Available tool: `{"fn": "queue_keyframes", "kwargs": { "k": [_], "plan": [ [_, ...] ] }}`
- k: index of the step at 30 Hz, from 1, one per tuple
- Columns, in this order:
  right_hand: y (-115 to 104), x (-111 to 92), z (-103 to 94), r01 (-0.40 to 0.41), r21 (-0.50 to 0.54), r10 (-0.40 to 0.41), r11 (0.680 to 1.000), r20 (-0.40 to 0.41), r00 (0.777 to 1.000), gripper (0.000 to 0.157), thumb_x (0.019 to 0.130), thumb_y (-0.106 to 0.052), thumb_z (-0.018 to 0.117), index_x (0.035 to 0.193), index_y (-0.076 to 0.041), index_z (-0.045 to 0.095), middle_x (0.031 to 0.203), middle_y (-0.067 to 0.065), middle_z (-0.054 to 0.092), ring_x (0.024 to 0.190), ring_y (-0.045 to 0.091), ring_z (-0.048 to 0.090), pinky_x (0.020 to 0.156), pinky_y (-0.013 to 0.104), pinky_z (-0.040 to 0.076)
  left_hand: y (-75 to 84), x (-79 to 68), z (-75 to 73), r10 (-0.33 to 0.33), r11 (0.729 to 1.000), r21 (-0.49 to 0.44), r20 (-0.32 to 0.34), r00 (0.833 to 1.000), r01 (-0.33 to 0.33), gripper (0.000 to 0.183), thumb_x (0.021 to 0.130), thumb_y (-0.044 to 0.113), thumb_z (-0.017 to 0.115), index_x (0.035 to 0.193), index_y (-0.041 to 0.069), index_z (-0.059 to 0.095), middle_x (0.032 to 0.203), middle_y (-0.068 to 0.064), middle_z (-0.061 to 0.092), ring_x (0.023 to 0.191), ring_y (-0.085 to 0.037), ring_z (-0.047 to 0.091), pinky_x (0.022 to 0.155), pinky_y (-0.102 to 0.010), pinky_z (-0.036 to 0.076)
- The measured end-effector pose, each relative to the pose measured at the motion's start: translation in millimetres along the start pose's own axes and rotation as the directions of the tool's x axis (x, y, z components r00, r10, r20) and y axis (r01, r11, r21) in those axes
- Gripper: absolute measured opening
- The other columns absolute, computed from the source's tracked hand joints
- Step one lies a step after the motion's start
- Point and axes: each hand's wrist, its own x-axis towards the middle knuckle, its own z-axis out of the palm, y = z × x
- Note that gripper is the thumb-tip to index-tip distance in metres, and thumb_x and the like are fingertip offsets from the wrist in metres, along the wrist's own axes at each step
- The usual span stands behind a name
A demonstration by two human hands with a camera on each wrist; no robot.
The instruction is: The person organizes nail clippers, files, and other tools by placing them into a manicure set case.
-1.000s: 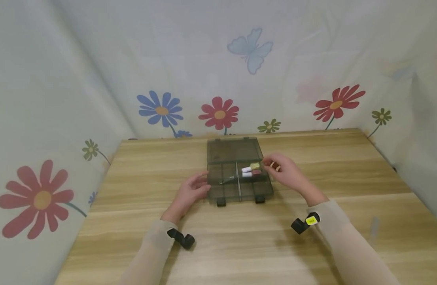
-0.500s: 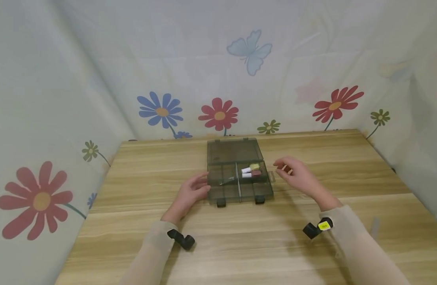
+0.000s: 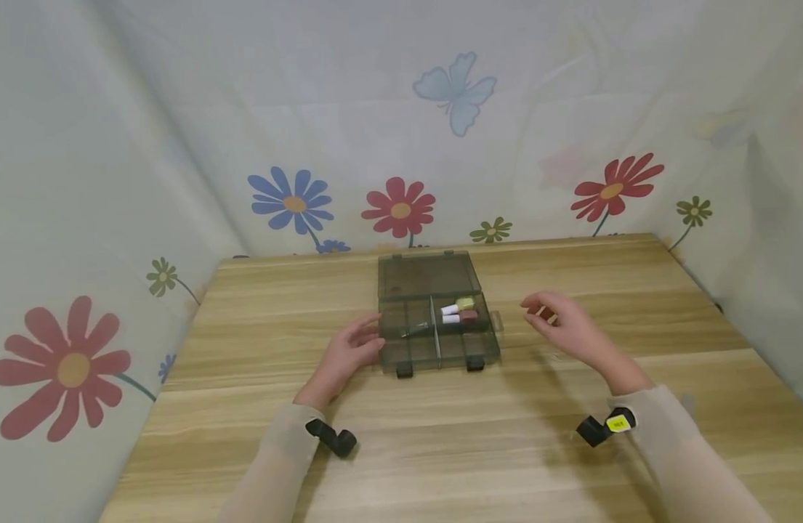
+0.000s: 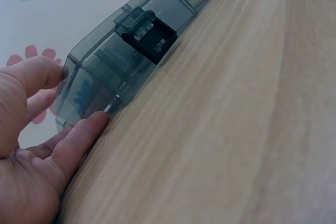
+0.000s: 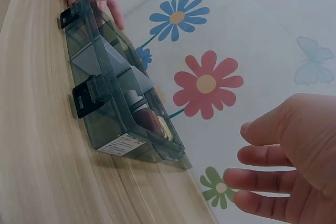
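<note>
A translucent grey-green compartment box (image 3: 453, 356) stands on the table with its lid (image 3: 429, 274) laid back. Two small nail polish bottles with white caps, one yellow (image 3: 466, 303) and one dark red (image 3: 469, 315), lie in its right section. A small thin item (image 3: 416, 329) shows in the left section, its kind unclear. My left hand (image 3: 346, 354) touches the box's left side, thumb low near the front corner and a fingertip at the upper edge. To the right of the box, apart from it, my right hand (image 3: 565, 323) holds nothing, its fingers loosely bent.
A pale divider (image 3: 437, 335) splits the box. Two black latches (image 3: 475, 363) sit along its front, and a clear handle loop (image 3: 496, 320) is at its right side. The wooden table (image 3: 434, 450) ends at a flower-printed curtain (image 3: 342, 109) behind.
My right hand has moved away from the box's right edge, outward to the right. My left hand stays at the left side; the box and bottles have not moved.
</note>
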Motion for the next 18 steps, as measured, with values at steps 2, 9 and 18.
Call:
{"fn": "queue_keyframes", "kwargs": {
  "k": [2,9,18],
  "plan": [
    [-0.5,-3.3,-3.1,0.005,0.005,-0.005,1.000,-0.002,1.000,0.017,0.090,-0.002,0.059,0.107,0.000,0.062,0.093,0.009,0.061,0.078,0.021,0.059,0.063,0.033,0.050,0.9,-0.1,-0.2,0.001,1.000,-0.002,-0.003,1.000,-0.001,0.056,0.086,0.021,0.069,0.137,0.015,0.047,0.129,-0.015,0.050,0.114,-0.029,0.052,0.082,-0.038,0.052],
    [5.3,-17.2,-9.8,0.013,-0.027,-0.014,1.000,-0.043,0.999,0.016,0.088,0.000,0.062,0.103,-0.003,0.063,0.090,0.005,0.061,0.076,0.017,0.059,0.062,0.031,0.051,1.1,-0.4,0.0,-0.012,1.000,-0.006,0.006,1.000,0.012,0.056,0.086,0.022,0.069,0.137,0.016,0.047,0.130,-0.015,0.050,0.115,-0.028,0.051,0.082,-0.039,0.052],
    [12.1,-39.1,-16.8,-0.016,-0.049,0.012,0.999,-0.078,0.997,0.017,0.087,0.000,0.062,0.105,-0.001,0.062,0.091,0.007,0.061,0.077,0.019,0.059,0.061,0.027,0.050,0.8,-0.8,-0.3,-0.003,1.000,0.004,0.002,1.000,0.003,0.056,0.086,0.023,0.069,0.137,0.015,0.046,0.130,-0.015,0.049,0.116,-0.028,0.050,0.083,-0.039,0.052]
  ]
}}
